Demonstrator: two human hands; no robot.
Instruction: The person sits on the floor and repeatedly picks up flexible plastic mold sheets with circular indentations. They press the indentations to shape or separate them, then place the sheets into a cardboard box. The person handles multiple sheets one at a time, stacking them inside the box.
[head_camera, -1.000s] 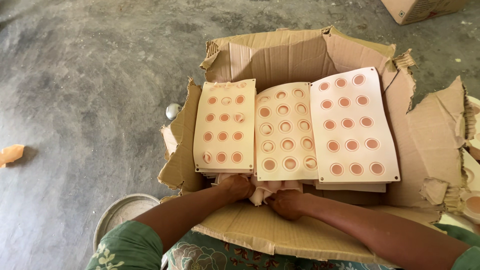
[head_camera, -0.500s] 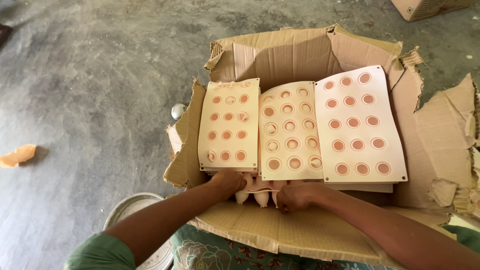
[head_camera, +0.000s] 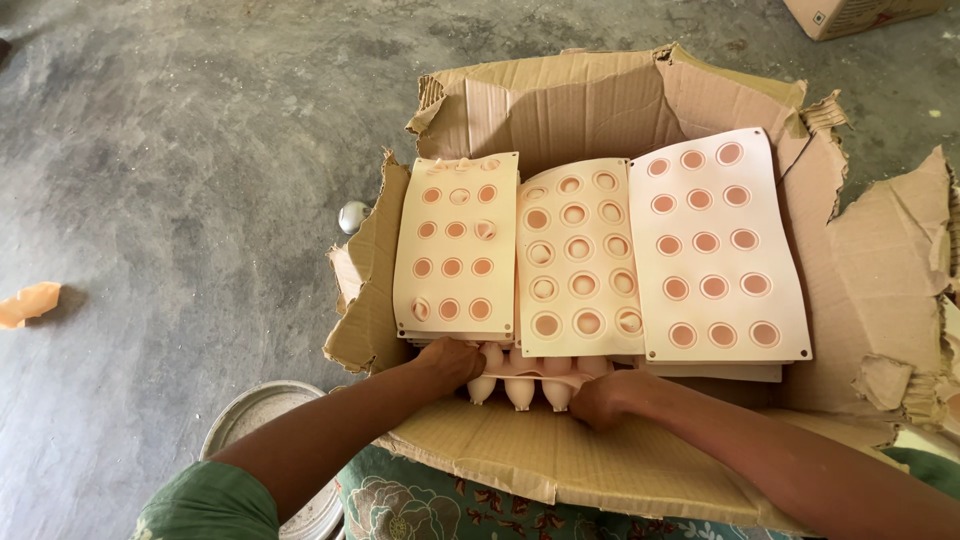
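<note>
A torn cardboard box (head_camera: 600, 105) stands open on the floor. Three cream mould trays with round orange-rimmed cups lie side by side on top of the stacks inside: a left tray (head_camera: 458, 245), a middle tray (head_camera: 580, 258) and a right tray (head_camera: 715, 245). At the box's near wall, my left hand (head_camera: 450, 360) and my right hand (head_camera: 600, 398) grip the two ends of another cream tray (head_camera: 525, 385) that is turned so its rounded cups point towards me. Its far part is hidden under the top trays.
A round metal dish (head_camera: 265, 420) sits on the grey concrete floor by my left arm. A small shiny object (head_camera: 352, 216) lies left of the box, an orange scrap (head_camera: 28, 303) at far left. Another cardboard box (head_camera: 860, 15) stands at top right.
The view has tilted and shifted slightly. Both hands have stayed at the near edge of the box, and the tray's rounded cups now show more plainly between them.
</note>
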